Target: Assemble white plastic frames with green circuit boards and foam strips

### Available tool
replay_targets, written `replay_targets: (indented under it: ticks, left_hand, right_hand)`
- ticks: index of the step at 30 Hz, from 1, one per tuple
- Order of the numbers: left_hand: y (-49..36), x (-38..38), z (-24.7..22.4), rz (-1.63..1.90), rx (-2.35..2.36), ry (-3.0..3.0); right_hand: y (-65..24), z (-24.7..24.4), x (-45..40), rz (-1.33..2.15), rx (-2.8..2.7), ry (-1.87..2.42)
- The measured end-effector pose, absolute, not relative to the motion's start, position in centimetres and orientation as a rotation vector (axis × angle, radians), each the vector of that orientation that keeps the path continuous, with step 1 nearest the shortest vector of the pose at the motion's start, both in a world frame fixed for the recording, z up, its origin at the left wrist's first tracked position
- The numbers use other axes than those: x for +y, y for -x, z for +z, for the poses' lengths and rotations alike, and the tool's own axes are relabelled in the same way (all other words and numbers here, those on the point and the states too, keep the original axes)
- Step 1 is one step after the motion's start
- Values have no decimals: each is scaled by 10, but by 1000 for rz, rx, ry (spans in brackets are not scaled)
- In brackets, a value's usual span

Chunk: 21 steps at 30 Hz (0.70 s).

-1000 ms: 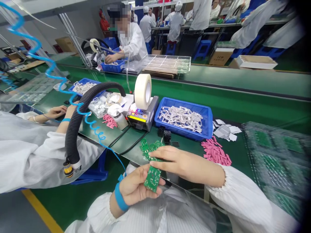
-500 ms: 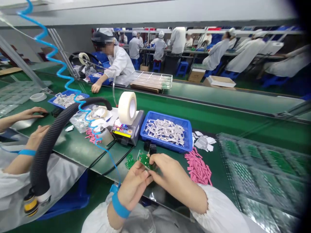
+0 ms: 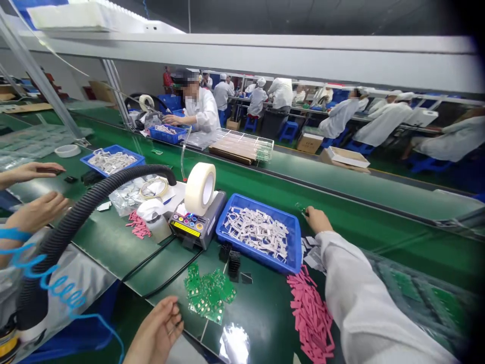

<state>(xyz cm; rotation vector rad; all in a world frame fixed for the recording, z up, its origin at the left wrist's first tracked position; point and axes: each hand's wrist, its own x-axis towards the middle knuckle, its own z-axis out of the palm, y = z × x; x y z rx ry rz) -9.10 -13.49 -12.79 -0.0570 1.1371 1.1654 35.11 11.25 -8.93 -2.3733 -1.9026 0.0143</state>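
Note:
My right hand is stretched out past the blue bin of white plastic frames, its fingers closed on a small green circuit board over the green belt. At the bench edge my left hand has loosely curled fingers, slightly apart, with nothing in them. Right of it lies a pile of green circuit boards. Pink strips lie heaped below my right forearm, and white pieces are partly hidden by my sleeve.
A tape roll stands on a grey device. A black hose arches at left beside a co-worker's two hands. Clear trays of boards lie at right. Another person works across the belt.
My right hand has left my left hand and reached forward over the belt with a board. My left hand has moved down and left, off the board. The view has shifted.

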Motion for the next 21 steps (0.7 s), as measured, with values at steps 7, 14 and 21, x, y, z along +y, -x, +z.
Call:
replay_targets:
  ticks: [7,14,21]
  left_hand:
    - [83,-133,-126,1181,1162,144]
    - [57,-129,-111,1149,1034,58]
    - [58,-136,-104,1107,938,0]
  right_hand:
    - [-329,-73,107,-23,-2019,2179]
    - [-240,-82,66,123,-2351,1756]
    - [-226,-62,36,57,-2128,1759]
